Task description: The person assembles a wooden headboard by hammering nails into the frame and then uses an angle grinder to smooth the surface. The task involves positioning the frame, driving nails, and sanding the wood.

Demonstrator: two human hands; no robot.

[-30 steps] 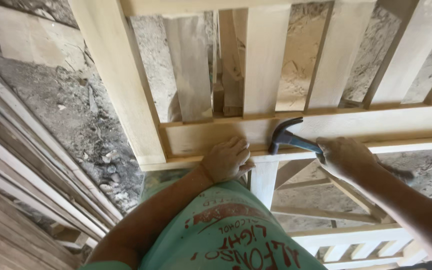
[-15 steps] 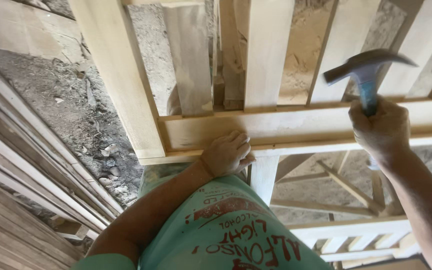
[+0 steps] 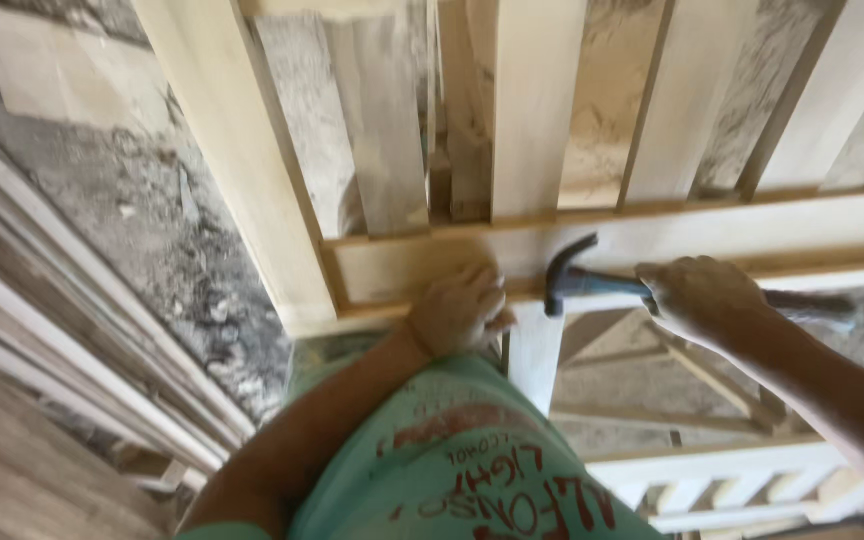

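Grip: While our right hand point(image 3: 700, 297) is wrapped shut round the shaft of the hammer point(image 3: 592, 282), our left hand point(image 3: 460, 310) lies flat, fingers loosely spread, pressing on the cross rail point(image 3: 752, 240) and holding nothing.
Hammer axis: we see its long axis run nearly level, left to right, with the butt of the handle sticking out past our right fist on the right side.
Hammer head: it points left, dark and curved, the claw turned up and the face down at the rail's near edge; whether it touches the wood we cannot tell.
Place: the hammer head sits just beside our left fingertips point(image 3: 497, 300), between the two hands.
Around: pale upright slats point(image 3: 537, 100) rise from the rail, a thick post point(image 3: 232, 160) stands at left, and stacked boards point(image 3: 42, 380) lean further left.
Below: our green shirt point(image 3: 472, 470) and more slatted frames point(image 3: 742, 480).
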